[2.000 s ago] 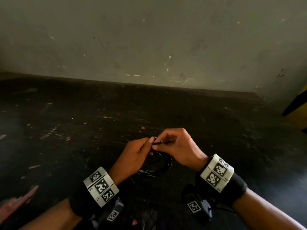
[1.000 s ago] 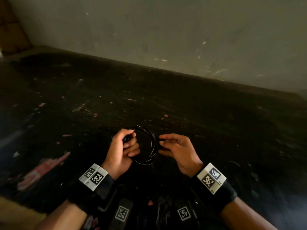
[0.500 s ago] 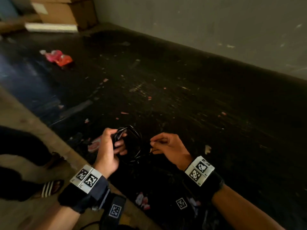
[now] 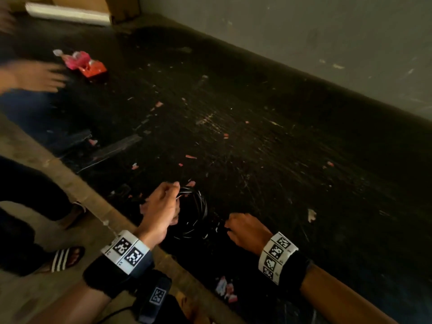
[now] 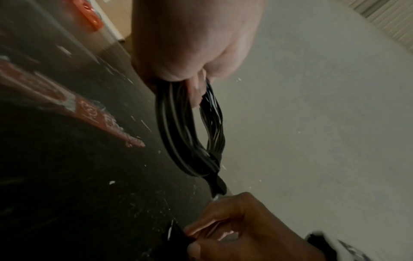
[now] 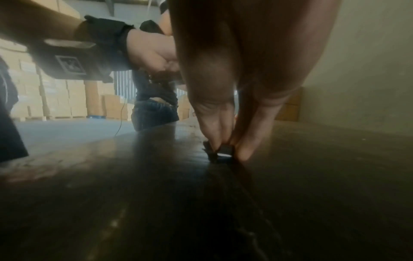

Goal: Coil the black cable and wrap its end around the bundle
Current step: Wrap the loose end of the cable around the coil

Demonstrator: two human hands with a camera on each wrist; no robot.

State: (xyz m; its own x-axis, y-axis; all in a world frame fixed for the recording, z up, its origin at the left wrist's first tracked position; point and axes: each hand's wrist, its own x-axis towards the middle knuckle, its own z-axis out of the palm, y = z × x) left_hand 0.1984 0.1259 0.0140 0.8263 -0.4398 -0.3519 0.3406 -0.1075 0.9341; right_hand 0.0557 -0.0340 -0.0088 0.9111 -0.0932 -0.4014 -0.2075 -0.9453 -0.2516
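Observation:
The black cable (image 4: pixel 197 212) is coiled into a bundle of several loops, seen up close as cable (image 5: pixel 190 130). My left hand (image 4: pixel 174 199) grips the bundle's top, fingers curled round the strands; it shows as left hand (image 5: pixel 196 88) and left hand (image 6: pixel 154 53). The bundle hangs down to the dark scratched surface (image 4: pixel 280 171). Just to its right, my right hand (image 4: pixel 230 226) pinches the cable's black end piece (image 6: pixel 224 151) against the surface, seen as right hand (image 6: pixel 223 150) and right hand (image 5: pixel 214 231). How the end runs round the bundle is not visible.
Another person's blurred hand (image 4: pixel 35 78) reaches in at upper left, their legs and sandalled foot (image 4: pixel 63 258) on the floor at left. A pink and orange wrapper (image 4: pixel 84 64) lies far left. A grey wall (image 4: pixel 327 43) bounds the surface behind. Paper scraps (image 4: pixel 225 291) lie near me.
The head view has swung left. My left hand keeps hold of the coil. My right hand has dropped to the surface, a little away from it. Another person's hand has come into view.

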